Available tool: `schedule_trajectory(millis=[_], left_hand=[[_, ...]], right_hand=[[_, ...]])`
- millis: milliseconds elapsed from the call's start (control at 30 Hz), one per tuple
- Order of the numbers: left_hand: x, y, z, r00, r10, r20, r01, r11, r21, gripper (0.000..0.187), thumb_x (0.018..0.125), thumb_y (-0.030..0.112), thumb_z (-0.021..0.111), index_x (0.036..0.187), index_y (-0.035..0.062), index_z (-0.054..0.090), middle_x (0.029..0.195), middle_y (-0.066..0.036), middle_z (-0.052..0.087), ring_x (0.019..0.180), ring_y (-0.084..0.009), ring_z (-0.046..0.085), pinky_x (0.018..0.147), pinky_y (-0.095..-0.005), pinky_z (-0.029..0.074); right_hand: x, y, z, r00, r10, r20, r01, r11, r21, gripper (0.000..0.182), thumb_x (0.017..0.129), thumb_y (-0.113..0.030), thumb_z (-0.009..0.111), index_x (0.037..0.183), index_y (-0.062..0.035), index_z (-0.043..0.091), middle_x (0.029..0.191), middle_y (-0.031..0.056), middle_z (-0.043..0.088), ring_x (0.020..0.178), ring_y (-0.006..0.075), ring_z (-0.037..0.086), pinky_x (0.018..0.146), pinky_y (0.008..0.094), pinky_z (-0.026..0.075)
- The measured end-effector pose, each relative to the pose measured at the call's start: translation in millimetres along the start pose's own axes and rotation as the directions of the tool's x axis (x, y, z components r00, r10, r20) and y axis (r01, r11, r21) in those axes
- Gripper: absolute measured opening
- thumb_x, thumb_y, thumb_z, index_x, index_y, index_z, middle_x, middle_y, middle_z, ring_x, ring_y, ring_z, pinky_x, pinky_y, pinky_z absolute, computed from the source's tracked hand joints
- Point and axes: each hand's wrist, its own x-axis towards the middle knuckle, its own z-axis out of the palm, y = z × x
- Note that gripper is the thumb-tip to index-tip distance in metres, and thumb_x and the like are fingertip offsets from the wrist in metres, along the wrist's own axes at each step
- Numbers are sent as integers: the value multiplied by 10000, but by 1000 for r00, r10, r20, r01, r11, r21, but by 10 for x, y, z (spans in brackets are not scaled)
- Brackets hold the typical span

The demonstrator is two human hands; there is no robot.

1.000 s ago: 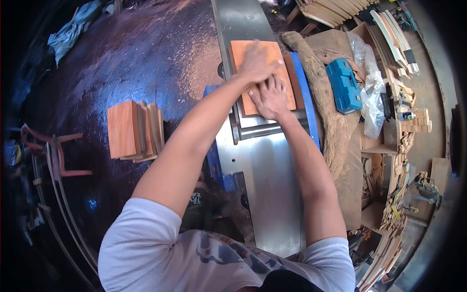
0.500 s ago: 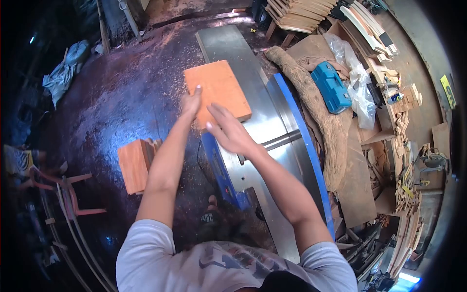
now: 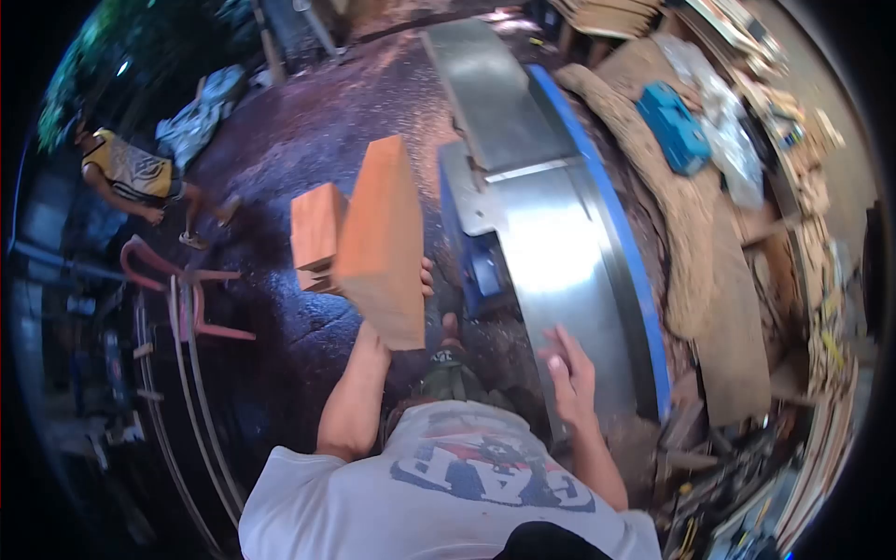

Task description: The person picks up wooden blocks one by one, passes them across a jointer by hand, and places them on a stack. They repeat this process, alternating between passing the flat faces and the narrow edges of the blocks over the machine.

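My left hand (image 3: 427, 278) grips a thick wooden board (image 3: 385, 238), tilted on edge and lifted off the machine. Its fingertips show at the board's right side; the palm is hidden behind the wood. My right hand (image 3: 569, 373) is empty, fingers apart, over the near part of the long metal machine bed (image 3: 551, 229), which looks like a jointer. Just beyond the held board, to its left, sits a stack of wooden blocks (image 3: 317, 229), partly covered by it.
Along the bed's right runs a blue fence (image 3: 611, 205). Past it lie a rough log (image 3: 677, 233), a teal case (image 3: 674, 129) and a plastic sheet (image 3: 742, 154). At left, another person (image 3: 135, 168) is near a pink chair (image 3: 187, 285) and long rails (image 3: 191, 373).
The board has come off the machine bed, moved left and turned on edge in my left hand. My right hand has let go and drawn back toward me. A person has come into view.
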Motion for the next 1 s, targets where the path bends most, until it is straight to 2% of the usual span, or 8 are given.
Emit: schedule_trajectory(millis=[67, 133, 267, 400, 533, 733, 833, 1000], left_hand=[[144, -502, -334, 1000, 15, 6, -16, 969, 245, 509, 1105, 381, 518, 1389, -41, 541, 1173, -168, 659, 1015, -274, 683, 938, -436, 584], [47, -1280, 127, 790, 467, -397, -3, 650, 760, 504, 1108, 384, 523, 1389, -32, 562, 1194, -172, 699, 1056, -261, 709, 917, -422, 591], [331, -2166, -519, 807, 575, -136, 74, 130, 989, 542, 1093, 348, 568, 1440, -66, 521, 1253, -201, 710, 1184, -319, 686, 1009, -449, 526], [386, -2526, -440, 886, 457, -73, 136, -107, 985, 686, 1041, 482, 596, 1494, -20, 482, 1388, -339, 551, 1333, -456, 497, 1138, -530, 380], [433, -2472, -348, 941, 324, -95, 249, -476, 843, 765, 989, 606, 587, 1523, 68, 486, 1512, -433, 275, 1414, -553, 223, 1185, -614, 235], [353, -2528, -152, 797, 266, 542, -221, -707, 671, 733, 963, 492, 644, 1459, -36, 530, 1537, -389, 343, 1447, -540, 297, 1223, -577, 252], [826, -2703, -132, 902, -62, 428, -338, -719, 608, 708, 982, 473, 596, 1402, -96, 542, 1560, -360, 378, 1495, -515, 303, 1251, -572, 229], [1679, -2480, -207, 886, -26, 463, -246, -873, 422, 815, 1013, 578, 457, 1479, -90, 491, 1634, -335, 315, 1554, -491, 233, 1289, -559, 147]], right_hand=[[-171, -135, 33, 994, -98, -46, 105, 974, 198, 707, 1047, -298, 594, 1600, 47, 320, 1476, 241, 565, 1218, 300, 656, 1015, 406, 525], [-394, -6, 76, 996, -46, -80, 75, 909, 410, 836, 1028, -295, 641, 1639, 35, 177, 1516, 245, 514, 1324, 298, 583, 1053, 416, 502], [-780, 241, -158, 905, 285, -317, -146, 906, 398, 762, 1011, -197, 676, 1582, 27, 224, 1476, 214, 539, 1331, 316, 568, 1079, 450, 479], [-877, 530, -697, 814, 494, -306, -449, 869, 208, 654, 1008, -258, 701, 1494, 59, 400, 1439, 274, 537, 1313, 341, 554, 1078, 462, 450], [-836, 306, -564, 847, -322, -424, -90, 699, -710, 656, 970, -264, 695, 1485, 65, 458, 1459, 350, 459, 1346, 451, 422, 1100, 557, 378], [-225, 974, -669, 951, -282, 123, 247, 464, -851, 558, 950, -285, 641, 1446, -39, 572, 1543, 273, 447, 1427, 492, 394, 1205, 606, 273], [7, 946, -688, 955, -226, 192, 268, 380, -885, 596, 959, -312, 609, 1470, -11, 543, 1559, 284, 428, 1440, 506, 376, 1221, 605, 248], [601, 963, -554, 963, -183, 199, 255, 374, -892, 677, 971, -346, 599, 1514, 39, 476, 1606, 288, 379, 1500, 522, 295, 1252, 606, 195]])
